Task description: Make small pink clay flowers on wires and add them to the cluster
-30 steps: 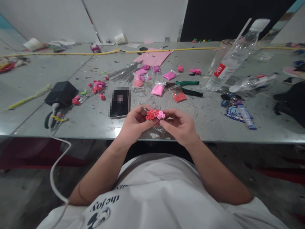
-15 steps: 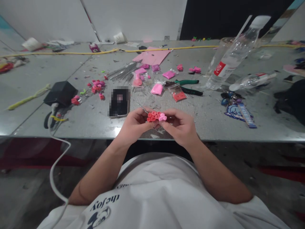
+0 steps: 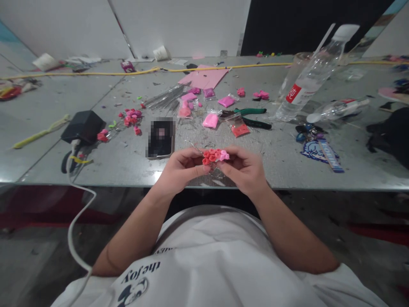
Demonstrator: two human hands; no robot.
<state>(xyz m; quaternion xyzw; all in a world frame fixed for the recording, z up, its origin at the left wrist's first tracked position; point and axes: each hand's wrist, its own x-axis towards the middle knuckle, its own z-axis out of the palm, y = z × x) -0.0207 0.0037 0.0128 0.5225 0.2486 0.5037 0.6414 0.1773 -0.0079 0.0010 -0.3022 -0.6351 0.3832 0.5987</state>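
Between my two hands, just above the table's front edge, is a small bunch of clay flowers, red on the left and pink on the right. My left hand pinches the bunch from the left, its thumb under the red flowers. From the right, my right hand grips the pink end, with the thumb below and the fingers behind. Thin twisted wire sticks out at the upper left of the bunch, and more wire shows faintly beneath it. The fingertips behind the flowers are hidden.
Beyond my hands lie a phone, packets of pink clay and red clay, and green-handled pliers. Wired flowers and a black adapter are left. A plastic bottle and keychain are right.
The flower bunch has shifted slightly right and turned a little in my fingers. Both hands keep their hold, and the wire end at upper left shows more clearly.
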